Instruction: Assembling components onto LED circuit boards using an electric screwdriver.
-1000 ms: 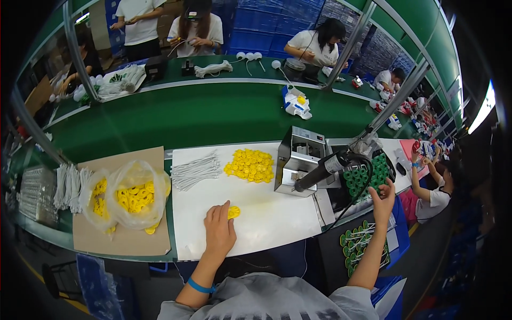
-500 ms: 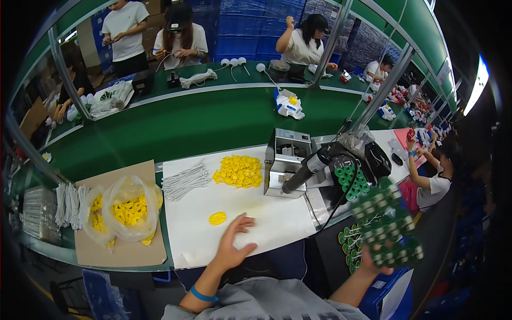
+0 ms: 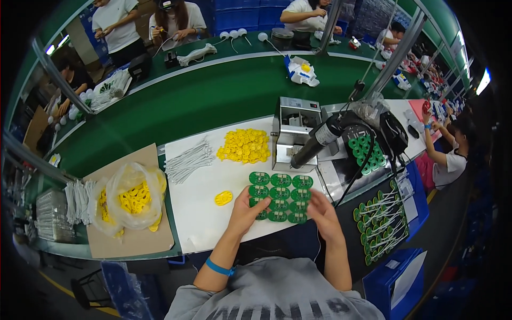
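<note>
A green circuit board panel (image 3: 280, 193) of several joined round boards is held up over the front of the white work sheet (image 3: 197, 229). My left hand (image 3: 244, 212) is closed on its left edge, thumb lying across the front. At the opposite edge my right hand (image 3: 325, 216) grips the panel, its fingertips partly hidden behind it. A single yellow oval plastic part (image 3: 223, 198) lies just left of my left hand. Beyond it are a pile of yellow plastic parts (image 3: 244, 145) and a bundle of white wires (image 3: 189, 161).
A metal bench machine (image 3: 296, 133) and a black tube (image 3: 320, 141) stand behind the panel. Green rings (image 3: 367, 152) lie to their right. Wired round boards (image 3: 380, 221) fill the right side. Bagged yellow parts (image 3: 133, 197) sit on cardboard (image 3: 133, 246) at left. Co-workers sit across the green bench (image 3: 213, 88).
The green panel has come from the far right to the front of me. My left hand, open over the sheet before, now holds its left edge. The view has shifted.
</note>
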The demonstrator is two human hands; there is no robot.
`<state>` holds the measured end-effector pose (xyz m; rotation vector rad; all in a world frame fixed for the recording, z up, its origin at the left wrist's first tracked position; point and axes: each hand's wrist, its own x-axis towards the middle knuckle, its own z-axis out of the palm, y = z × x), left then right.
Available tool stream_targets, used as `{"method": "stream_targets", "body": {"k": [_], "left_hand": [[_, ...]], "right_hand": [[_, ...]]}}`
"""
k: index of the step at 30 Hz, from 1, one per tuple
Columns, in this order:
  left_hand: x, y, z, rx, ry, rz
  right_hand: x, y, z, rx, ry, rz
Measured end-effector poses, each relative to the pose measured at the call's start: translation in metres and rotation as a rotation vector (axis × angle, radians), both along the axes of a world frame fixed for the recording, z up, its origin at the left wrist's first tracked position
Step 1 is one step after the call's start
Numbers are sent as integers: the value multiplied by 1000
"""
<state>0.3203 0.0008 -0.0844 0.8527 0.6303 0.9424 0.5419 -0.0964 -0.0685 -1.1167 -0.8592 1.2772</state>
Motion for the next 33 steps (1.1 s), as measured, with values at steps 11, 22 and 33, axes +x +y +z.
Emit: {"method": "stream_targets", "body": {"k": [11, 22, 33], "left_hand": [[28, -3, -14, 173, 217, -33], [25, 0, -29, 199, 232, 94], [24, -6, -35, 230, 276, 51]], "right_hand": [[-16, 60, -13, -133, 131, -414], [-9, 73, -30, 118, -946, -524], [-69, 57, -26, 20, -204, -468]]}}
